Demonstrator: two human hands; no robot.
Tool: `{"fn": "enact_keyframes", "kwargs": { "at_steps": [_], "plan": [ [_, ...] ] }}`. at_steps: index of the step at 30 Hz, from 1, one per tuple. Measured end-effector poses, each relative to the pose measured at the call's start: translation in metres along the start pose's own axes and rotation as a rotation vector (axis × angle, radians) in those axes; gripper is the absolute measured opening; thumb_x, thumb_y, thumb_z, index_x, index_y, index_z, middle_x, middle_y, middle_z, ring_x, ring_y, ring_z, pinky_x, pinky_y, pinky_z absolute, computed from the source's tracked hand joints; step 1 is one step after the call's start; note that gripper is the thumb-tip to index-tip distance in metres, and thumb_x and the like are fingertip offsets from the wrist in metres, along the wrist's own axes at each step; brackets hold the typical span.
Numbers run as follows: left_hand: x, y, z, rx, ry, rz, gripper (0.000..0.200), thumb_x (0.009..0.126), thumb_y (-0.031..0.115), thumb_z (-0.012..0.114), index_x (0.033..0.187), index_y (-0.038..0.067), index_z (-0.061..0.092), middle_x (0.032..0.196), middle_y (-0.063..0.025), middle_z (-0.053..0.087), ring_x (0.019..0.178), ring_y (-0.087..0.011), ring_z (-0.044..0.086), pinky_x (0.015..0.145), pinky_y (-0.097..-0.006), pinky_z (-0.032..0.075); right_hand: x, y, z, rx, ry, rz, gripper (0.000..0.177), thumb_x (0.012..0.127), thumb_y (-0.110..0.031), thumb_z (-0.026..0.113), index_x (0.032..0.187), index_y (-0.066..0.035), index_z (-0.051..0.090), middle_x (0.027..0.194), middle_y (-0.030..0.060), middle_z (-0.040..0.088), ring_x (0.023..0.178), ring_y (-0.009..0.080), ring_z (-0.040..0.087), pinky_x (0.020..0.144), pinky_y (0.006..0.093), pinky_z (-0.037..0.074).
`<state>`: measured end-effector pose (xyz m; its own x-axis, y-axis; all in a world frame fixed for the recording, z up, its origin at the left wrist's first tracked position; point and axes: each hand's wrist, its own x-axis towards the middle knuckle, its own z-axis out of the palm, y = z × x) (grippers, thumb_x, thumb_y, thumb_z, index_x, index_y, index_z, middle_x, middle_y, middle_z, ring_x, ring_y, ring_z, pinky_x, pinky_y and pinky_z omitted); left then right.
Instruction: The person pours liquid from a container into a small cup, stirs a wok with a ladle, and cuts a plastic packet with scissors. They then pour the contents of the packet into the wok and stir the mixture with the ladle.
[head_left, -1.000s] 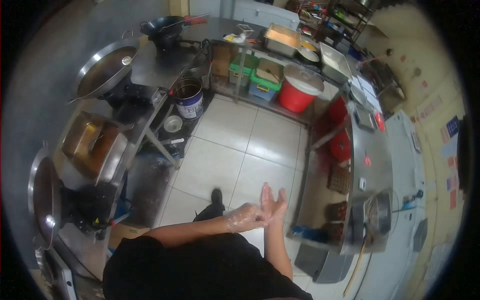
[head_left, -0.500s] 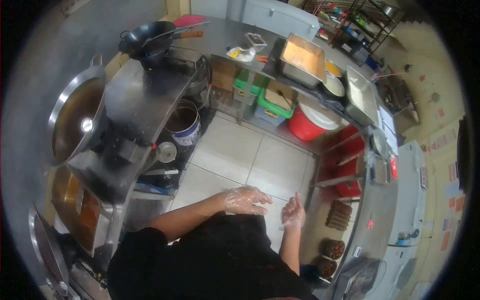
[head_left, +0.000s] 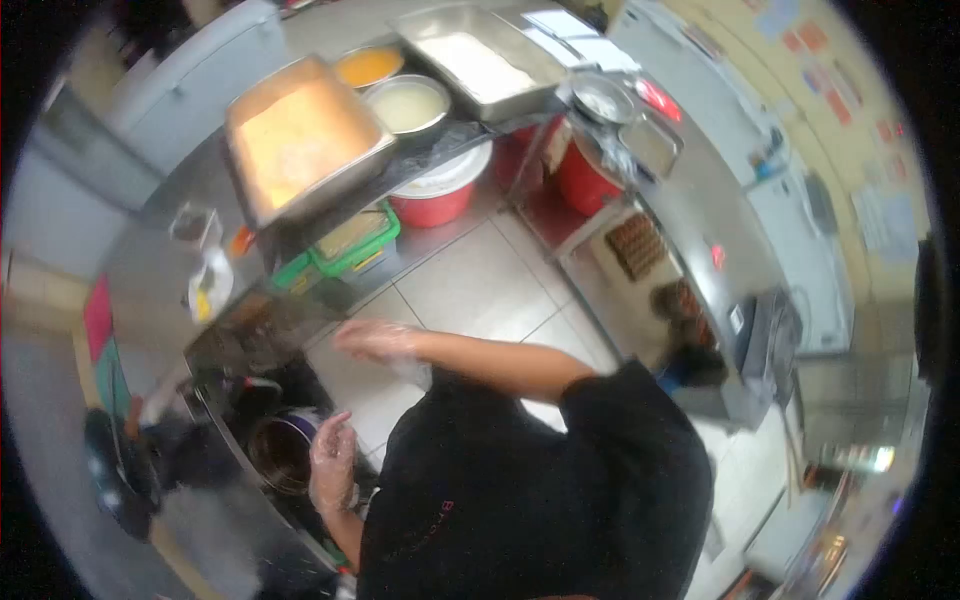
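My right hand [head_left: 378, 342], in a clear plastic glove, reaches across my body above the tiled floor. Its fingers look loosely stretched, though motion smears them, and nothing shows in them. Lower down is my left hand [head_left: 333, 465], also gloved, with loosely bent fingers and no object in it. It is nearest to a bucket [head_left: 300, 424] with dark contents, but they appear apart. Beyond my hands, a deep metal tray [head_left: 374, 152] of pale orange powder stands on the counter. Beside it are a bowl [head_left: 445, 112] of whitish liquid and a metal tray [head_left: 522, 98] of white powder.
A bowl of orange liquid [head_left: 368, 67] is at the back. Green-lidded boxes [head_left: 375, 238] and a red tub [head_left: 432, 207] sit under the counter. Egg trays [head_left: 635, 247] are at right. A dark wok [head_left: 112, 470] is at far left.
My view and body have turned to the right, so the trays now appear nearer and further left. My right hand has swung across to the left, above my left hand.
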<state>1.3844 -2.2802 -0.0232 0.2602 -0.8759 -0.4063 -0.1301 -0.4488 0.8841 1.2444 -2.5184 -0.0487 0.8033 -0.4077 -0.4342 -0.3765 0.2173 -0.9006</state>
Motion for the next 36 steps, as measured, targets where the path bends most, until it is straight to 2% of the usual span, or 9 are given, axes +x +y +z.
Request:
{"fn": "enact_keyframes", "kwargs": {
  "at_steps": [2,7,10,16,20,23,27,29,36],
  "plan": [
    [0.022,0.027,-0.022,-0.339,0.133,-0.06,0.032,0.093,0.011,0.069,0.123,0.003,0.062,0.109,-0.0048,0.064,0.087,-0.0107,0.055,0.079,-0.0256,0.046,0.063,-0.027,0.012,-0.227,-0.048,-0.235,0.054,0.091,-0.053,0.062,0.12,-0.008,0.068,0.116,0.0128,0.068,0.104,0.0212,0.064,0.088,0.0368,0.051],
    [0.113,0.025,-0.095,-0.261,0.08,-0.001,0.032,0.09,-0.001,0.062,0.122,0.0,0.059,0.118,-0.0086,0.063,0.1,-0.0148,0.057,0.088,-0.0278,0.047,0.12,-0.106,0.033,-0.209,-0.191,-0.264,0.064,0.093,-0.059,0.053,0.11,0.0,0.072,0.114,0.0205,0.071,0.106,0.0341,0.067,0.096,0.0424,0.049],
    [0.165,0.034,-0.141,-0.336,0.115,0.11,0.039,0.09,-0.007,0.057,0.129,0.0,0.054,0.123,-0.0122,0.062,0.113,-0.0191,0.059,0.096,-0.0323,0.047,0.163,-0.127,0.027,-0.201,-0.238,-0.287,0.064,0.093,-0.06,0.055,0.111,-0.001,0.072,0.114,0.0207,0.071,0.105,0.033,0.067,0.095,0.0411,0.049],
    [0.248,0.027,-0.255,-0.392,0.128,0.246,0.037,0.097,-0.003,0.06,0.133,-0.001,0.053,0.128,-0.0126,0.063,0.12,-0.02,0.06,0.103,-0.0337,0.048,0.226,-0.188,0.0,-0.258,-0.194,-0.052,0.039,0.097,-0.04,0.065,0.118,-0.007,0.068,0.111,0.0097,0.069,0.101,0.0184,0.066,0.09,0.0335,0.052],
    [0.283,0.02,-0.319,-0.466,0.215,0.038,0.044,0.098,0.004,0.058,0.142,0.005,0.05,0.131,-0.0124,0.063,0.109,-0.0195,0.065,0.087,-0.0327,0.053,0.298,-0.226,-0.007,-0.557,-0.04,-0.114,0.04,0.095,-0.035,0.067,0.124,-0.007,0.067,0.105,0.0104,0.072,0.093,0.0199,0.068,0.086,0.034,0.054],
    [0.308,0.014,-0.353,-0.618,0.21,-0.038,0.044,0.1,0.011,0.059,0.143,0.005,0.049,0.129,-0.0135,0.065,0.104,-0.0201,0.066,0.081,-0.0318,0.054,0.375,-0.268,-0.01,-0.413,0.011,0.161,0.041,0.095,-0.034,0.065,0.126,-0.007,0.066,0.108,0.0145,0.072,0.098,0.0234,0.069,0.089,0.0355,0.054],
    [0.345,0.001,-0.349,-0.889,0.294,-0.053,0.052,0.1,0.02,0.062,0.145,0.001,0.044,0.129,-0.0162,0.063,0.104,-0.0241,0.066,0.08,-0.0324,0.055,0.47,-0.275,-0.017,-1.062,0.224,-0.337,0.043,0.096,-0.033,0.059,0.131,-0.008,0.063,0.117,0.023,0.068,0.115,0.034,0.064,0.103,0.0459,0.047],
    [0.379,0.0,-0.354,-0.961,0.375,-0.038,0.056,0.099,0.022,0.063,0.146,0.0,0.042,0.128,-0.0169,0.062,0.104,-0.0251,0.066,0.079,-0.0333,0.056,0.532,-0.272,-0.015,-1.138,0.186,-0.31,0.045,0.093,-0.034,0.064,0.132,-0.011,0.062,0.126,0.0214,0.063,0.122,0.0379,0.057,0.105,0.0447,0.045],
    [0.471,0.007,-0.365,-0.712,0.517,-0.191,0.059,0.097,0.021,0.063,0.146,-0.002,0.04,0.124,-0.0187,0.061,0.106,-0.0258,0.064,0.079,-0.0394,0.061,0.617,-0.284,-0.005,-1.353,0.121,-0.502,0.024,0.09,-0.023,0.064,0.105,-0.004,0.068,0.11,0.0213,0.064,0.105,0.0396,0.062,0.092,0.0476,0.051]
  ]
}}
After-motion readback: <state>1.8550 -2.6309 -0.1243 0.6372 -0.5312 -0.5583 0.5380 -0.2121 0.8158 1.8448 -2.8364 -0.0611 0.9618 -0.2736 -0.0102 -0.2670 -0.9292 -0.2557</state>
